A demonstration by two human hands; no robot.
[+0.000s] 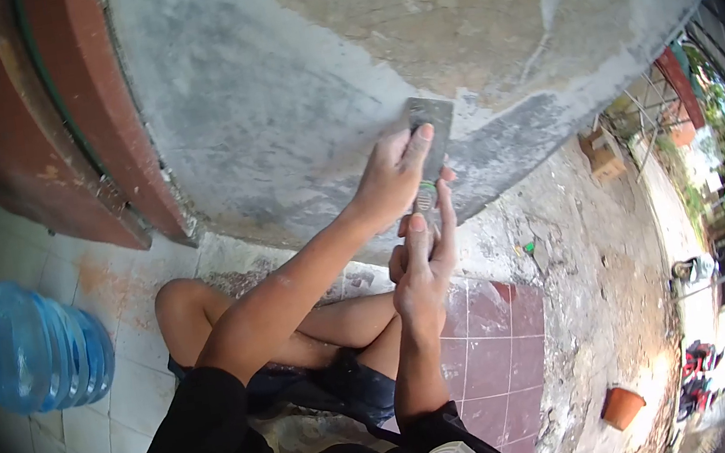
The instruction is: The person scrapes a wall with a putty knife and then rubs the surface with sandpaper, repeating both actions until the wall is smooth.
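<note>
A flat grey trowel-like tool [439, 128] lies against the patchy grey and brown wall [268, 82], in front of the person. My left hand [395, 171] is closed on its blade, with the thumb pressed on the flat face. Just below, my right hand [423, 260] is wrapped round the tool's handle [424, 196], thumb and forefinger stretched along it. Pale dust covers the fingers of both hands. Parts of the blade and handle are hidden behind the fingers.
A blue water bottle [41, 346] lies on white tiles at the left, below a red-brown door [25, 135]. My crossed legs rest beneath my arms. Purple tiles [495, 347], an orange pot [622, 408] and a cardboard box [603, 154] are at the right.
</note>
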